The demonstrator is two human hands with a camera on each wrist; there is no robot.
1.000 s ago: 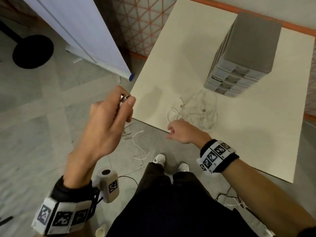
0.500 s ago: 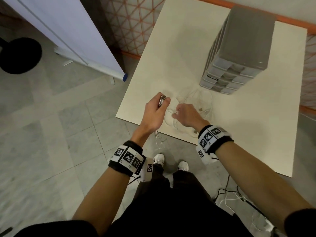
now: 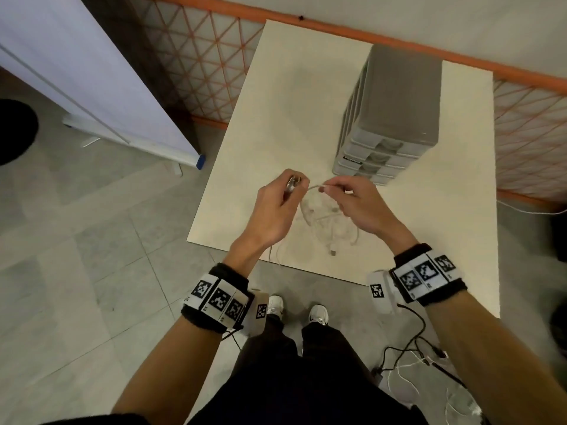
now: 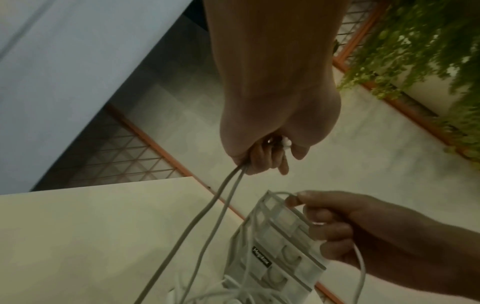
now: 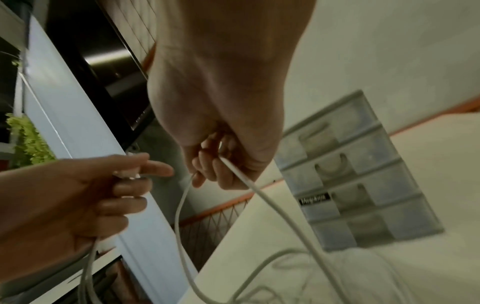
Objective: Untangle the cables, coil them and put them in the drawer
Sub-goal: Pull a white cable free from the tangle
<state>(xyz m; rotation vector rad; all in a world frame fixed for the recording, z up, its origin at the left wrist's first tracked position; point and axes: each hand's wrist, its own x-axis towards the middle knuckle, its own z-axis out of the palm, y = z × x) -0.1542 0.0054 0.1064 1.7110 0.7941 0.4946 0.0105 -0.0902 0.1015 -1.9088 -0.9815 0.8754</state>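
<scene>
A tangle of white cables (image 3: pixel 325 223) lies near the front edge of the cream table (image 3: pixel 276 111). My left hand (image 3: pixel 294 183) grips a plug end and two strands (image 4: pixel 207 207) that hang down from the fist. My right hand (image 3: pixel 325 188) pinches a cable loop (image 3: pixel 313 188) just to the right of it, above the tangle. In the right wrist view a strand (image 5: pixel 259 191) runs from my right hand's fingers (image 5: pixel 207 166) down to the pile. The grey drawer unit (image 3: pixel 395 111) stands behind the hands, all drawers closed.
A white panel on a stand (image 3: pixel 92 75) and an orange lattice fence (image 3: pixel 199 56) border the table on the left and at the back. Loose black and white wires (image 3: pixel 408 363) lie on the floor at my right, near my shoes (image 3: pixel 317 314).
My left hand has come from over the floor to above the table with the plug end. My right hand has left the table edge and lifted a cable loop beside it.
</scene>
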